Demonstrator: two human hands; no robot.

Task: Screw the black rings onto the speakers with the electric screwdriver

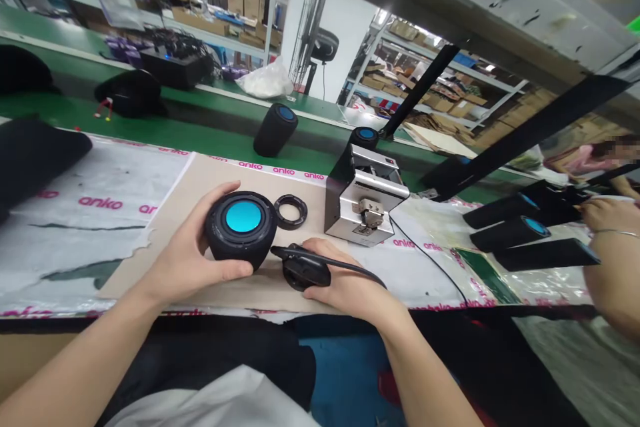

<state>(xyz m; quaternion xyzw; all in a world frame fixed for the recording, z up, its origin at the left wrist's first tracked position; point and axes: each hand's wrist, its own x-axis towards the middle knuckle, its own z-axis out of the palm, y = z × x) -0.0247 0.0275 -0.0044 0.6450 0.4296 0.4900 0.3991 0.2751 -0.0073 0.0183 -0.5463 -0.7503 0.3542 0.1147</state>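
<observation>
Wrapped round a black cylindrical speaker [245, 243] with a blue disc on its end, my left hand [187, 260] keeps that end facing up toward me. Just to the right, my right hand [347, 283] grips a black round cap with a strap [306, 270]; its strap runs back over the hand. Cap and speaker are close side by side, and I cannot tell whether they touch. A loose black ring [291, 212] lies behind them on a beige sheet [183, 203].
A silver and black machine [367, 203] stands right of the ring, its cable trailing right. More speakers [276, 130] stand on the green conveyor belt [215, 130]. At right, several speakers [510, 233] lie near another person's arm [613, 267]. A black post [425, 90] slants behind.
</observation>
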